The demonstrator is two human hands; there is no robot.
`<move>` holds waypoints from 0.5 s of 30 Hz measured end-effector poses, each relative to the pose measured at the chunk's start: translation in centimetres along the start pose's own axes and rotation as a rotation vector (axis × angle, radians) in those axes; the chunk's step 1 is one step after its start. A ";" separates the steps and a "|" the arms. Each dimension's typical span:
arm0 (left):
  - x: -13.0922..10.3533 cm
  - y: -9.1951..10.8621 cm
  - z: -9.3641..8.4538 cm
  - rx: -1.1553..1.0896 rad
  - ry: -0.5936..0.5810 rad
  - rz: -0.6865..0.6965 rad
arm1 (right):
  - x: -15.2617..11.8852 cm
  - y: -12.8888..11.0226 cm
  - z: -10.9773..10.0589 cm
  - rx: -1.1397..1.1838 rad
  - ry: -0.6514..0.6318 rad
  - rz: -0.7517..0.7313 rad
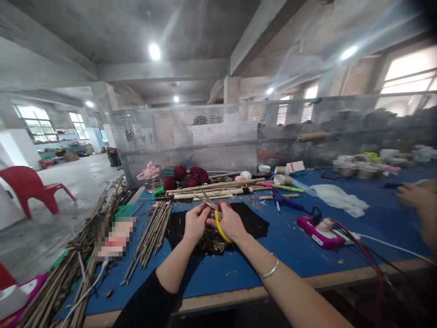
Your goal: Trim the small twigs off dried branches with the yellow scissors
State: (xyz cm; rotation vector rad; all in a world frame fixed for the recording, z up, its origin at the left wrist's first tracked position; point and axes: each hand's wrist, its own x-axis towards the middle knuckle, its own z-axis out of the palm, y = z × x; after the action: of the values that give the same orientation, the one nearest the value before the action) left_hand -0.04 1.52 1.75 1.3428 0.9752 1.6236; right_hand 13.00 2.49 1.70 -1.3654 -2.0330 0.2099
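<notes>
Scissors [209, 201] were in the right hand [234, 223], fingers wrapped round the handles, yellow loop hanging below the grip. Blades ran out past the fingers, away and to the left, parted a little. Left hand [197, 222] was just beside the blades, fingertips pinched close together near the right fingers; couldn't tell what, if anything, was between them.

Both hands were over a black cloth [252, 219] on the blue table [266, 259]. Heap of brown clippings [213, 241] on the cloth, right below the hands, partly hidden by them. Bracelet [271, 267] on the right wrist.

Left of the cloth: bundle of thin sticks [153, 234], near the left hand. Further left, a bigger pile of branches [80, 248] along the table edge, with a pixelated item [116, 239] on top and a white cable [87, 291] running from it.

Straight ahead, pale rods [211, 194] lay crosswise just beyond the blade tips, the nearest clutter in that direction. Dark red yarn balls [180, 172] behind those, then a perforated metal screen [221, 157] closing off the back.

Right side: blue glue gun [287, 201] past the cloth, pink-and-white power strip [321, 233] with cables, white plastic bag [341, 199] behind it. Another person's hand [411, 196], blurred, at the far right, well apart from the scissors.
</notes>
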 end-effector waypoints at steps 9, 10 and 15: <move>-0.9 0.5 -0.6 0.172 0.007 0.041 | -0.3 0.6 0.1 -0.177 -0.054 0.079; -0.9 0.4 -0.7 0.175 0.008 0.039 | -0.4 0.6 0.1 -0.186 -0.059 0.087; -0.6 -0.3 -1.0 0.123 0.029 -0.017 | -0.4 0.7 0.2 -0.228 -0.070 0.098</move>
State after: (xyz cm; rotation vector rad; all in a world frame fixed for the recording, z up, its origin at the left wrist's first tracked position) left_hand -0.90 0.99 1.11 1.3921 1.1164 1.5961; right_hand 13.49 2.49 1.05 -1.6198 -2.1005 0.0704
